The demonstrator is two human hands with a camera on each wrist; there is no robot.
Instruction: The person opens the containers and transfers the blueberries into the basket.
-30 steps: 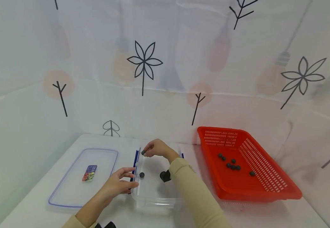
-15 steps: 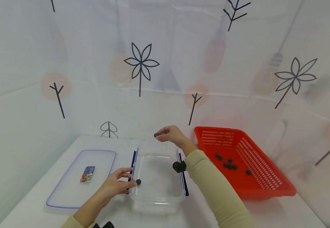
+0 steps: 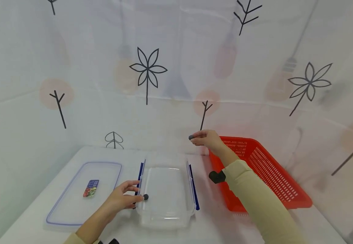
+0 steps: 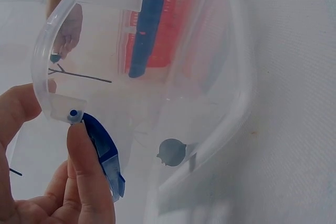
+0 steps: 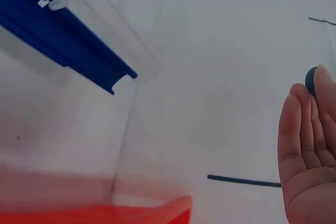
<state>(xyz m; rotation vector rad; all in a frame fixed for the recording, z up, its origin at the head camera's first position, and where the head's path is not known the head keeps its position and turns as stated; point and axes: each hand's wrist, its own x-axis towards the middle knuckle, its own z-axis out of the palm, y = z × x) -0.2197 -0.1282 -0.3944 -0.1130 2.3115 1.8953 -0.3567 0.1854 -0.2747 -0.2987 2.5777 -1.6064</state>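
A clear plastic container [image 3: 164, 189] with blue side latches stands on the white table in the head view. My left hand [image 3: 123, 197] grips its left side, the thumb by the blue latch [image 4: 105, 153] in the left wrist view. Inside, close to that thumb, lies a small dark ball [image 3: 146, 197], also seen as a dark disc [image 4: 171, 152] through the wall. My right hand [image 3: 207, 139] is raised beyond and right of the container, pinching another dark blue-grey ball [image 3: 191, 137] between thumb and fingertips. That ball [image 5: 311, 81] shows at the fingertips in the right wrist view.
A red perforated basket [image 3: 265, 159] stands at the right, partly hidden behind the right forearm, which covers its balls. Left of the container lies a flat clear lid [image 3: 69, 210] with a blue edge and a colourful label [image 3: 91, 188]. A printed curtain [image 3: 170, 118] hangs behind.
My right hand has lifted the ball out of the container and moved right with it, towards the basket. The other ball has rolled nearer the left thumb. The left hand holds its place.
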